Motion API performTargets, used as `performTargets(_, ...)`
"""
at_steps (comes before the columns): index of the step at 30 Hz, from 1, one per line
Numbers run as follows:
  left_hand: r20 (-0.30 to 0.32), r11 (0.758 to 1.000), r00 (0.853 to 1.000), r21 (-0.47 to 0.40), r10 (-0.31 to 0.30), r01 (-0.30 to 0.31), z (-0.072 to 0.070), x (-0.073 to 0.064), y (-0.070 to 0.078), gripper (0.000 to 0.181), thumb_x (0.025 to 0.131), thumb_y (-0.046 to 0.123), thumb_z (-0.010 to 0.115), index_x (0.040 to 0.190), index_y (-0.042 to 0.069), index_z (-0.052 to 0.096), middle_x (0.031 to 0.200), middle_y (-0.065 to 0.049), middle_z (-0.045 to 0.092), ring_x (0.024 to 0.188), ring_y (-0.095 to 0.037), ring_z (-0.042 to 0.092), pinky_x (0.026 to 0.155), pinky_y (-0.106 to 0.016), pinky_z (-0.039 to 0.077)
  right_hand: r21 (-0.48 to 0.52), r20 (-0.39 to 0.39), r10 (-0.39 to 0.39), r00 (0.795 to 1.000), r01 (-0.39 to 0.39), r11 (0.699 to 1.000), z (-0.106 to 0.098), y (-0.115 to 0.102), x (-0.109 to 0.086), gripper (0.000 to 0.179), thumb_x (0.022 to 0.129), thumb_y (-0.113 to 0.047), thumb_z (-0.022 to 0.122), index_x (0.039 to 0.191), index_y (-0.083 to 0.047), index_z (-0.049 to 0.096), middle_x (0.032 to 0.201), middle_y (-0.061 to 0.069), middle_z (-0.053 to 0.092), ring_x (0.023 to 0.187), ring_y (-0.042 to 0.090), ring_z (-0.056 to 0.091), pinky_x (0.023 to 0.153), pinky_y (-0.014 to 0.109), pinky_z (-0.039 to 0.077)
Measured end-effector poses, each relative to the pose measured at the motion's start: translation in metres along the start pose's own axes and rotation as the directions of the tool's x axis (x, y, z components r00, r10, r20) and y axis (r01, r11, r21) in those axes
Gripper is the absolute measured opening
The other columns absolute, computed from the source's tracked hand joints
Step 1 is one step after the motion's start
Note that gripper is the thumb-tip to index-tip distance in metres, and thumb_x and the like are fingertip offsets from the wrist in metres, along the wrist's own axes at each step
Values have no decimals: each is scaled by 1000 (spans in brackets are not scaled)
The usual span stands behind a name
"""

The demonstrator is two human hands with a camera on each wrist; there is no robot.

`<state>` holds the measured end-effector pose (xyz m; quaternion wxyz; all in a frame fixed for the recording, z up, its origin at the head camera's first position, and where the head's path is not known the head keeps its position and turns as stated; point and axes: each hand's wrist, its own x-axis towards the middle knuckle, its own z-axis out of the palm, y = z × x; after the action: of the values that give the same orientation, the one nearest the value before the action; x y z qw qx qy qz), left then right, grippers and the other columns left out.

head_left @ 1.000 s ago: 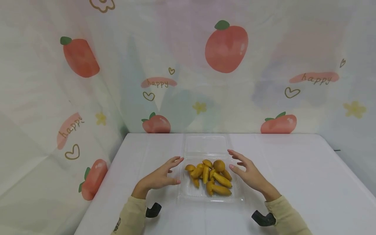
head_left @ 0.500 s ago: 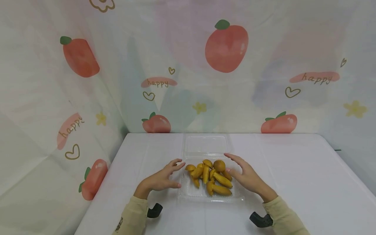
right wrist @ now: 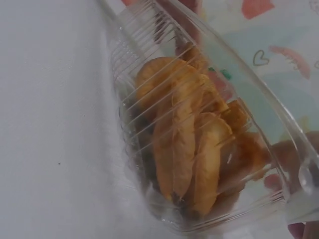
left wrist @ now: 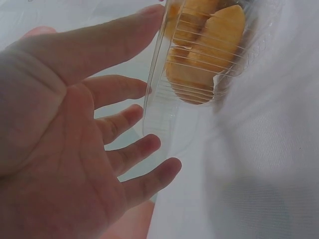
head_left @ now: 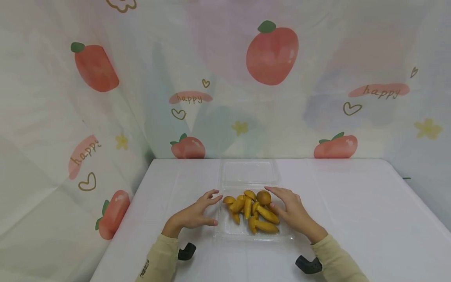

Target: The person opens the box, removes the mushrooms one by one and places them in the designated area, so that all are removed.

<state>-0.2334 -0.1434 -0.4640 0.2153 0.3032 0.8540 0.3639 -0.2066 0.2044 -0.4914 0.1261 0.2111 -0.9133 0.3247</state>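
Observation:
A clear plastic clamshell box stands on the table with its lid laid back. Inside, toward the middle and right, several brownish-yellow mushrooms lie heaped. My left hand is at the box's left side, thumb and fingers spread; the left wrist view has the thumb tip and forefinger right at the rim. Over the right side reaches my right hand, fingers extended, its thumb overlapping the rightmost mushroom. Through the ribbed wall, the right wrist view shows mushrooms close up.
A white cloth covers the table. Behind it and to the left hangs a printed curtain with fruit pictures. Black curved pieces stick out by both sleeves.
My right hand has moved left, from beside the box to over its right side. The left hand has shifted slightly right, toward the rim. The mushrooms lie as before.

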Motion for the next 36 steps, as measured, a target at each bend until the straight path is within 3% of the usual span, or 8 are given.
performTargets(12,6,1000,1000,-11,-10,10,1,-2,-1,82,93,18,74,159,3,28,169,-17,9,155,-43,15,121,-66,24,-102,44,99,994,-94,990,4,-7,0,39,96,-13,68,135,-16,63,129,10,68,129,40,52,101,63,35)
performTargets(27,-15,1000,1000,18,-16,17,1,0,1,82,92,19,75,158,2,29,169,-16,12,154,-44,17,121,-65,25,-100,31,80,996,-77,992,5,-10,3,38,95,-15,70,132,-15,62,129,9,69,127,37,57,102,63,32)
performTargets(36,-20,999,1000,36,14,-13,0,1,0,82,92,19,75,158,0,30,168,-19,14,154,-45,20,120,-66,26,-122,20,79,997,-76,990,8,-12,2,42,93,-12,71,134,-15,64,123,12,72,122,37,61,99,61,32)
